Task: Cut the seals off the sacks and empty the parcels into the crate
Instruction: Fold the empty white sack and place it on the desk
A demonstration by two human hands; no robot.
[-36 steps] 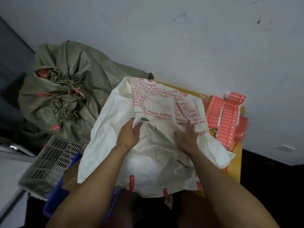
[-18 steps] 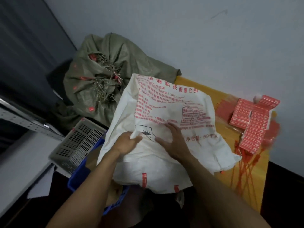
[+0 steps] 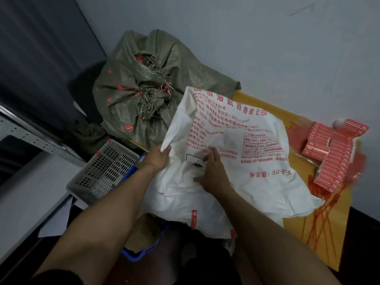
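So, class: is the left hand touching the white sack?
Touching. The head view shows the left hand gripping a fold of the white sack.

Yellow surface [image 3: 337, 249] in dim flat light, pale grey scuffed wall [image 3: 267, 48] behind it, dark panel [image 3: 41, 48] well to its left, perforated metal shelf rail [image 3: 35, 136] also left, dark floor [image 3: 366, 243] along its right edge.

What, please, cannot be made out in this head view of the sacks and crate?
Head view:
- blue crate: mostly hidden by the white sack and left forearm.
- white sack's inside: hidden by its own cloth.
- right hand: pinching or merely pressing, unclear through blur.
- red tags: print too small.
- green sack: contents hidden by its cloth.
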